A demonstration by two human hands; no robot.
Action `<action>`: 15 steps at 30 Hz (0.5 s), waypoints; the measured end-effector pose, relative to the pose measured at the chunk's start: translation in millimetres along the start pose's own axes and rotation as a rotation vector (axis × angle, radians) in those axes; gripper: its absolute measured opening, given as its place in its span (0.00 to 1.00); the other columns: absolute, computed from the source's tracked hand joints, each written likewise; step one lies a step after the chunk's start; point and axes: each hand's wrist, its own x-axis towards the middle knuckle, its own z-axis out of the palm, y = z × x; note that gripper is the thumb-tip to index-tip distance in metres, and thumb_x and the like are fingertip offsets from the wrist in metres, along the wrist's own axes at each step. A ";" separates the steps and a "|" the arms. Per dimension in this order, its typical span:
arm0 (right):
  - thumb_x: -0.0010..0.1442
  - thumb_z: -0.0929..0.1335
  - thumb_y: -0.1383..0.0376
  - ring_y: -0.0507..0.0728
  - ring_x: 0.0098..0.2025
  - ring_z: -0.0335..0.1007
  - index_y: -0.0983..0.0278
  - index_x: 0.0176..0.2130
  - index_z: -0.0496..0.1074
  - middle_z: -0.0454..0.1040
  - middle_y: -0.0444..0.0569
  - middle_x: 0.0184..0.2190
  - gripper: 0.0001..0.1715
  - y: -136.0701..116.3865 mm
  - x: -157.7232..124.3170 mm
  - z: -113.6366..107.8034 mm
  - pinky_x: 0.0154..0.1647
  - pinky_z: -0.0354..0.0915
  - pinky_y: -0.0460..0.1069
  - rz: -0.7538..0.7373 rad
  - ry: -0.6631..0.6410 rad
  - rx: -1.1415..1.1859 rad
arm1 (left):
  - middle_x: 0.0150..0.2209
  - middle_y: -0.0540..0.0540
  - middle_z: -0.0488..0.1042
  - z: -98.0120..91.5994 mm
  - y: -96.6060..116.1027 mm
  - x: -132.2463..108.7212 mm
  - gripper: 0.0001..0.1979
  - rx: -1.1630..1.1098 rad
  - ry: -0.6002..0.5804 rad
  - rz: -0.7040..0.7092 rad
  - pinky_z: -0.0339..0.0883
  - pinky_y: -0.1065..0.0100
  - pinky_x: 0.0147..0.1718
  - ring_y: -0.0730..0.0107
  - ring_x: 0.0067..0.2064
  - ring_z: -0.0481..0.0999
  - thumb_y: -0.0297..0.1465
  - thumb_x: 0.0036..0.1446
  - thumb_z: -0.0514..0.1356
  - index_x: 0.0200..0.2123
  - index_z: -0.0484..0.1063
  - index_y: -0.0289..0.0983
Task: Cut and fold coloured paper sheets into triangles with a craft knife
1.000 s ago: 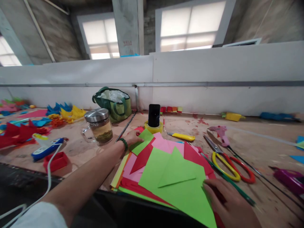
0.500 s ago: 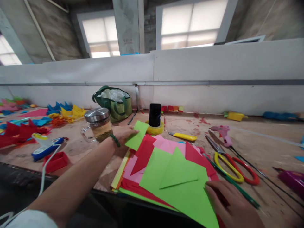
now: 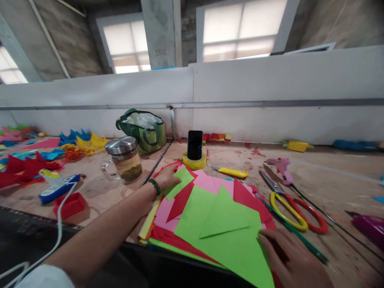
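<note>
My left hand [image 3: 167,178], with a dark green bead bracelet at the wrist, is closed on a small green paper piece [image 3: 182,185] at the stack's far left corner. Red paper [image 3: 168,165] shows just beyond its fingers. My right hand [image 3: 295,260] has curled fingers, with thumb and fingertip at the right edge of a large green paper sheet [image 3: 226,244]. On that sheet lies a green paper triangle [image 3: 223,216]. Pink paper [image 3: 207,182] and red paper [image 3: 247,199] show beneath and around it.
Scissors [image 3: 285,204], a green pen-like stick [image 3: 300,234], a pink glue gun [image 3: 280,166] and a yellow cutter [image 3: 231,172] lie right and behind. A phone [image 3: 195,145] stands in a yellow tape roll [image 3: 192,162]. Left are a glass tea mug [image 3: 127,166], bag [image 3: 154,138] and red paper box [image 3: 70,205].
My left hand has shifted right with the small green piece, which now lies lower over the stack; red paper has appeared by its fingers. My right hand has stayed in place.
</note>
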 end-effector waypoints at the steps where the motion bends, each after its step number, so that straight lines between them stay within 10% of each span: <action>1: 0.62 0.63 0.54 0.57 0.38 0.75 0.57 0.38 0.73 0.77 0.47 0.37 0.13 0.3 0.0 0.3 0.39 0.71 0.50 0.001 0.003 0.000 | 0.36 0.45 0.78 0.5 -0.3 -1.1 0.20 0.000 -0.013 0.003 0.69 0.65 0.34 0.58 0.38 0.77 0.29 0.41 0.63 0.42 0.72 0.35; 5: 0.61 0.63 0.55 0.56 0.37 0.75 0.57 0.38 0.72 0.77 0.46 0.37 0.12 3.3 -0.9 3.3 0.38 0.71 0.49 -0.016 0.017 0.007 | 0.34 0.46 0.78 2.5 1.1 -3.1 0.14 0.012 -0.027 0.039 0.70 0.63 0.35 0.58 0.35 0.77 0.29 0.44 0.60 0.38 0.74 0.34; 11: 0.62 0.63 0.55 0.56 0.37 0.75 0.57 0.38 0.72 0.77 0.45 0.36 0.12 2.1 -0.6 4.0 0.38 0.71 0.49 -0.030 0.049 0.004 | 0.55 0.41 0.70 0.7 6.9 0.0 0.38 0.069 0.028 0.122 0.63 0.62 0.51 0.55 0.53 0.70 0.27 0.38 0.66 0.57 0.64 0.37; 15: 0.62 0.63 0.55 0.55 0.37 0.75 0.57 0.38 0.72 0.76 0.45 0.36 0.12 1.4 -1.7 3.6 0.38 0.71 0.49 -0.041 0.047 -0.004 | 0.45 0.41 0.75 -0.5 2.4 -2.0 0.30 0.148 0.017 0.065 0.64 0.58 0.47 0.50 0.48 0.72 0.33 0.35 0.69 0.47 0.72 0.36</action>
